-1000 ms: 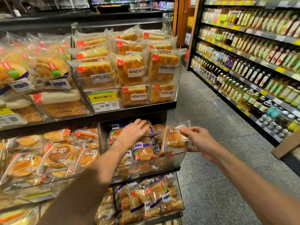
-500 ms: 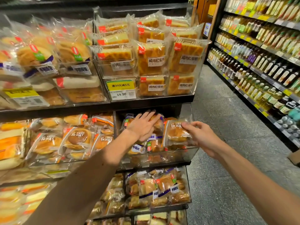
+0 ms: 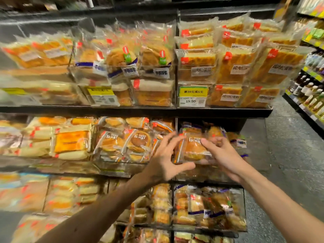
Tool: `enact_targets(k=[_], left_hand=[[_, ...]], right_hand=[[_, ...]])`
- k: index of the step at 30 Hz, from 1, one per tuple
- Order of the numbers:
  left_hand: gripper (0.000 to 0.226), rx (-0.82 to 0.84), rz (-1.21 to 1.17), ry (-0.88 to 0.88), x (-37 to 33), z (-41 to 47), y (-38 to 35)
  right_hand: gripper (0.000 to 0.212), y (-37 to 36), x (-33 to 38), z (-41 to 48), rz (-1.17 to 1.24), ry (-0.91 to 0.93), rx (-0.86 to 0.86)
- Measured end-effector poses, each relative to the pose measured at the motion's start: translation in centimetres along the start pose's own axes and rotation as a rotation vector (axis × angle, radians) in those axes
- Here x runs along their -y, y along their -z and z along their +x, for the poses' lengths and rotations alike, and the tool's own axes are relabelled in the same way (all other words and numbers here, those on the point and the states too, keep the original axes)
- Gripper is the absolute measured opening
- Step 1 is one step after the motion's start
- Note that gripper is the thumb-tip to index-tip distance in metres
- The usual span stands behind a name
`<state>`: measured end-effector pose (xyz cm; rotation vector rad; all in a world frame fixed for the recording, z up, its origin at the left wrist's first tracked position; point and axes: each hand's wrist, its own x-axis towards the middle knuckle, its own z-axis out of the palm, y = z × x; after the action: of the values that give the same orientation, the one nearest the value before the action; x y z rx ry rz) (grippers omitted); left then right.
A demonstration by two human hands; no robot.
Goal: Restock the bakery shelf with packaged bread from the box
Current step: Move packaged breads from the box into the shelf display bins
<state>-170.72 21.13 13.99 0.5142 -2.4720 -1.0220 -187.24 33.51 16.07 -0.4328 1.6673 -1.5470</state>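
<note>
Hands nearly meet: the right hand (image 3: 222,158) pinches a clear-wrapped round brown bun packet (image 3: 192,149), held upright. The left hand (image 3: 164,162), fingers spread, flanks the packet's left edge. The middle bakery shelf (image 3: 210,182) lies straight ahead.

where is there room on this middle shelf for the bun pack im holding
Only the dark gap beneath the upper shelf board, above the right bin's packs. The bagel bin left of it is packed full, as is the top shelf's toast.

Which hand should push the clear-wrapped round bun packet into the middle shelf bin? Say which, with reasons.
Right. The right hand pinches the clear-wrapped round bun packet directly in front of the middle shelf bin; the left hand is open beside the packet, gripping nothing.
</note>
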Motion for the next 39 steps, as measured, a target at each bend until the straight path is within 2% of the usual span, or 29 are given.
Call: enact_targets(k=[3,7,10,12,17,19,21,25,29,32,35,39], left_hand=[[0.074,-0.046,0.095,-0.008,2.8,-0.9,2.2],[0.065,0.003,0.146,0.021,4.2,-1.0,5.4],[0.065,0.056,0.195,0.032,5.2,0.0,6.9],[0.068,0.096,0.244,0.065,5.8,0.4,7.3],[0.076,0.070,0.545,0.005,6.7,0.6,7.7],[0.077,0.085,0.635,-0.036,6.8,1.0,7.7],[0.076,0.091,0.730,-0.075,6.7,1.0,7.4],[0.080,0.180,0.852,-0.119,6.6,1.1,7.8],[0.083,0.272,0.845,-0.110,6.4,1.2,8.6],[0.075,0.332,0.742,-0.094,6.0,0.9,9.5],[0.053,0.220,0.537,-0.109,5.0,0.8,11.5],[0.025,0.017,0.432,-0.103,3.7,-1.3,16.7]], right_hand=[[0.034,-4.2,-0.8,0.4,-0.089,0.012,-0.033],[0.045,-7.9,-0.6,1.2,-0.367,0.110,-0.083],[0.047,-9.7,-0.1,1.3,-0.483,0.100,-0.053],[0.054,-11.0,0.1,1.3,-0.617,0.149,-0.095],[0.057,-13.0,-0.6,1.4,-0.971,0.326,-0.233],[0.055,-13.1,-1.1,1.5,-1.074,0.302,-0.244],[0.054,-13.1,-1.6,1.5,-1.139,0.200,-0.230],[0.060,-13.6,-2.6,1.2,-1.098,0.166,-0.274],[0.053,-14.1,-3.2,0.5,-0.968,0.303,-0.463],[0.050,-13.8,-3.0,0.0,-1.067,0.328,-0.503],[0.040,-13.7,-1.5,-0.7,-1.127,0.452,-0.516],[0.030,-16.3,1.1,-2.4,-1.170,0.660,-0.315]])
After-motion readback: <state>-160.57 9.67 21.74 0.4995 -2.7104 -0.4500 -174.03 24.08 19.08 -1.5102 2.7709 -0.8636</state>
